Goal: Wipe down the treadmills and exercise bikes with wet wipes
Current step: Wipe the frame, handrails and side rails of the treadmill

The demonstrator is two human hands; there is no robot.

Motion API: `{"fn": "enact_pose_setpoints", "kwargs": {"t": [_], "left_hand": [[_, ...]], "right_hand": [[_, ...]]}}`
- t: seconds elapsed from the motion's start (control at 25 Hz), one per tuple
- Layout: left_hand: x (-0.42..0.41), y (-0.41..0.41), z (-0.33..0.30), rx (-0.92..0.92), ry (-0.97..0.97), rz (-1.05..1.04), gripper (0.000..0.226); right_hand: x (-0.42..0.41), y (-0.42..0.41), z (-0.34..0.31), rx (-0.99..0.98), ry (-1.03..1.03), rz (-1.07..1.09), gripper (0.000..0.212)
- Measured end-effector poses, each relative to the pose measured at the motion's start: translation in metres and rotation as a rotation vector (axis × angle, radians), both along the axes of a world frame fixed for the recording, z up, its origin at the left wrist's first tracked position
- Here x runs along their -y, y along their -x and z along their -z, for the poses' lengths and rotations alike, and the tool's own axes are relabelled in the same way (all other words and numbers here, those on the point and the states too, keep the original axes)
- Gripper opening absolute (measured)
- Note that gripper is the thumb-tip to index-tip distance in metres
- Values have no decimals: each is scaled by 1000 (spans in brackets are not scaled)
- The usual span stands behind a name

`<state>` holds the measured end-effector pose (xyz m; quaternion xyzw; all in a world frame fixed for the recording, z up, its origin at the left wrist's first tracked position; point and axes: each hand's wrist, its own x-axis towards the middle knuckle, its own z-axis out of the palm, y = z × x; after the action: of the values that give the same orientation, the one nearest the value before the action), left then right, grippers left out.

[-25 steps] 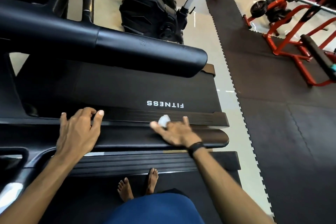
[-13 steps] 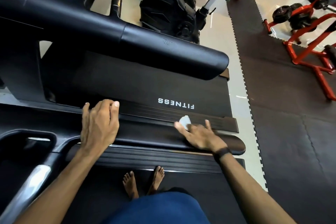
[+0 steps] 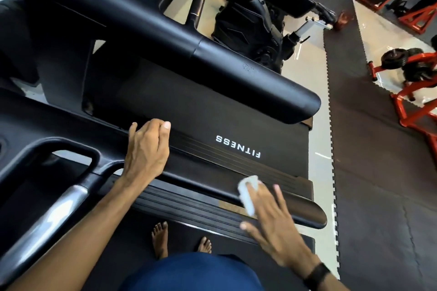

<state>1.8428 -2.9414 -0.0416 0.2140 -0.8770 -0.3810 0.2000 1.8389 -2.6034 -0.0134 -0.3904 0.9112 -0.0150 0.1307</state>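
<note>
A person looks down from a head-worn camera at two bare arms reaching over black treadmill handrails. Far to the left of the left hand, a silver grip bar [image 3: 50, 217] slants beside a loop-shaped opening in the black frame. The left hand [image 3: 147, 151] rests on the near handrail [image 3: 203, 178], its fingers curled over the rail's far edge and its thumb lying along the near side, so it grips the rail. Below and between the two hands, two bare feet [image 3: 160, 238] stand on a dark treadmill belt, above a patch of blue clothing [image 3: 189, 271] at the bottom edge. Beyond the left hand and between the hands lies the deck of the neighbouring treadmill [image 3: 189, 111], with the white word FITNESS [image 3: 238, 146] printed upside down to the viewer. Above it a second thick black handrail [image 3: 236, 71] runs diagonally. The right hand [image 3: 272, 222] lies flat with its fingers spread and nearly straight, pressing a white wet wipe [image 3: 248, 194] against the near handrail close to the rail's rounded end; the wipe shows from under the fingers on the hand's left side. A black band [image 3: 316, 273] circles the right wrist. To the right of the right hand, a pale strip of floor meets dark interlocking floor mats [image 3: 383, 196]. Far beyond, at upper right, stand red weight racks [image 3: 411, 101] holding black weight plates [image 3: 392, 58].
</note>
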Motion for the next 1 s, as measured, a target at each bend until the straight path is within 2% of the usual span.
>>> {"fn": "enact_pose_setpoints", "kwargs": {"t": [0.08,0.16,0.28,0.44,0.6,0.76,0.88,1.0], "left_hand": [[-3,1,-1,17,36,-6,46],[-5,1,-2,40,77,-5,48],[-7,-2,-4,35,98,5,41],[-17,-14,-9,21,-47,-17,35],[-52,-40,2,-46,-61,-7,47],[-107,-52,15,-15,127,27,58],[-161,-52,23,143,307,-49,69],[-228,-50,26,253,373,-147,68]], "right_hand": [[-31,17,-2,64,-40,217,81],[-19,30,0,57,-86,342,100],[39,35,7,105,-44,336,113],[115,13,9,127,-24,-7,102],[102,27,11,32,39,-381,88],[34,65,13,118,158,-599,78],[-20,86,13,210,195,-675,74],[-67,105,15,306,229,-714,71]]}}
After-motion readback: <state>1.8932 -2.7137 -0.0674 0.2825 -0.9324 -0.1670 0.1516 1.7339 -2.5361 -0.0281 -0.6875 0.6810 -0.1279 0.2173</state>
